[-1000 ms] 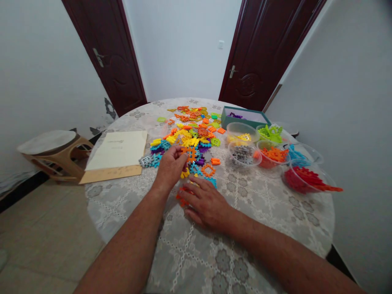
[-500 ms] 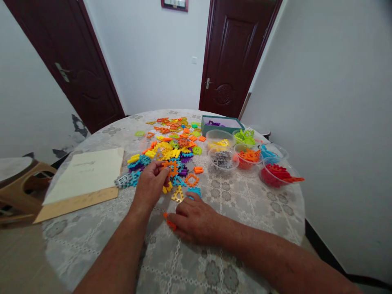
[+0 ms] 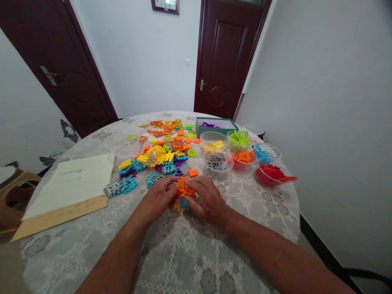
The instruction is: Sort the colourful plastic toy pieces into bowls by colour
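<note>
My left hand (image 3: 159,199) and my right hand (image 3: 210,201) meet over the near side of the table. Between them are orange interlocking building pieces (image 3: 184,188), toothed along their edges, and the fingers of both hands are closed on them. Whether the pieces are joined cannot be seen, since fingers cover part of them. Just below lie a yellow piece (image 3: 177,207) and a blue piece (image 3: 184,202), partly hidden by my hands. Close beyond my fingers spreads a heap of mixed building pieces (image 3: 157,155) in yellow, blue, purple and orange.
Clear tubs of sorted pieces stand at the right: a grey-filled tub (image 3: 218,162), an orange-filled tub (image 3: 243,157) and a red-filled tub (image 3: 273,172) among them. Behind them is a green box (image 3: 217,125). A sheet of paper (image 3: 72,175) on a board (image 3: 61,218) lies at the left.
My left hand has brought an orange piece from the heap toward me. My right hand has risen from the tabletop with another orange piece, and the two hands now meet. The view has shifted slightly.
</note>
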The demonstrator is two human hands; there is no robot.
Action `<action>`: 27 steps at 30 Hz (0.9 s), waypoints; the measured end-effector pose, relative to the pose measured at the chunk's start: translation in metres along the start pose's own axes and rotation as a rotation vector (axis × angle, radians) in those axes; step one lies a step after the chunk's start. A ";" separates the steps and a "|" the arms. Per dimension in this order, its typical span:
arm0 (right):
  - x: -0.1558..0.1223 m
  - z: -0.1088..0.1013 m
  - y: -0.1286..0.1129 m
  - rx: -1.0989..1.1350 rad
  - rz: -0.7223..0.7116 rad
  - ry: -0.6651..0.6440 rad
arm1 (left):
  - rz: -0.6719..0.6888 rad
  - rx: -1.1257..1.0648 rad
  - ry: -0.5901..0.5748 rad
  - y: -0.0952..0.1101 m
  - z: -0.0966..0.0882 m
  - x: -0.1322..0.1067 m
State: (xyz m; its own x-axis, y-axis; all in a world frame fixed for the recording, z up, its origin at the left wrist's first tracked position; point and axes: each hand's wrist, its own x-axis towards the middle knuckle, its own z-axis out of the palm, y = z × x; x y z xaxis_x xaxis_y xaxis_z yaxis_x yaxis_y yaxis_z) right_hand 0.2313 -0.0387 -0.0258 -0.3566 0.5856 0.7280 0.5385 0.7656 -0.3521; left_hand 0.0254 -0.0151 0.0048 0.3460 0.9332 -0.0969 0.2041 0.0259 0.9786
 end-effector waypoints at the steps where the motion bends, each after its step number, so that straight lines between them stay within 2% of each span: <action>1: 0.000 0.000 0.002 0.002 0.003 0.005 | -0.007 -0.053 -0.048 -0.001 0.003 0.000; 3: 0.001 0.000 0.003 0.008 0.010 0.014 | -0.041 -0.201 -0.116 -0.004 0.008 -0.001; 6: 0.001 0.000 0.003 0.011 0.025 0.008 | -0.082 -0.356 -0.140 -0.006 0.010 0.000; 12: 0.001 0.001 0.002 0.095 0.057 0.017 | -0.059 -0.245 -0.107 -0.003 0.008 0.000; 22: -0.001 -0.001 0.001 0.111 0.064 0.020 | -0.059 -0.346 -0.140 -0.009 0.005 -0.001; 27: -0.001 -0.001 0.001 0.111 0.027 -0.035 | -0.031 -0.280 -0.115 -0.007 0.008 0.000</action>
State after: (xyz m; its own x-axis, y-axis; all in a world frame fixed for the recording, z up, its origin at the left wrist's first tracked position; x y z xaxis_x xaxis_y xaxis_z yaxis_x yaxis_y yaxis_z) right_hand 0.2330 -0.0386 -0.0269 -0.3709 0.6138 0.6969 0.4612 0.7731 -0.4355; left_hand 0.0312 -0.0186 -0.0034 0.4485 0.8840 -0.1318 -0.0385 0.1665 0.9853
